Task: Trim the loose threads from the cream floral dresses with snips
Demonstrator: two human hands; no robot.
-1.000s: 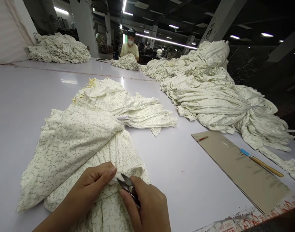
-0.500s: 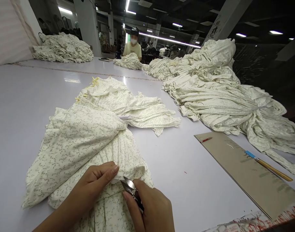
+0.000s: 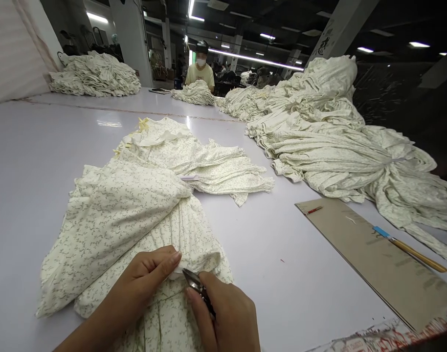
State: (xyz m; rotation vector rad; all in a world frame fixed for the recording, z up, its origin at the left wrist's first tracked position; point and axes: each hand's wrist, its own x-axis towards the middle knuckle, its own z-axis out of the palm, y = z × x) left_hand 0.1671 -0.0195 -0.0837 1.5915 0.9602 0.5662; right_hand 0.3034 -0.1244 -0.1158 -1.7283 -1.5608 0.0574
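A pale cream garment (image 3: 109, 215) with a small leaf print lies heaped on the table in front of me, its gathered part towards my hands. My left hand (image 3: 153, 271) pinches the edge of this fabric between thumb and fingers. In my right hand (image 3: 227, 308) is a pair of thread snips (image 3: 196, 286), gripped between thumb and fingers, the blade tips at the fabric edge just right of my left thumb. The blades look closed together. Beyond lies more of the same printed cloth (image 3: 216, 166), gathered, with yellow ties (image 3: 143, 124) at its upper left.
Large piles of matching cloth (image 3: 333, 142) fill the right side; another pile (image 3: 95, 73) stands back left. A cardboard sheet (image 3: 370, 264) at right bears a wooden-handled tool (image 3: 417, 254) and a small red tool (image 3: 314, 210). Across the table (image 3: 36, 161), a person (image 3: 200, 71) stands behind a smaller pile.
The snips' blades, spread apart before, have come together at the fabric edge, and my right hand has shifted slightly left. My left hand keeps its pinch.
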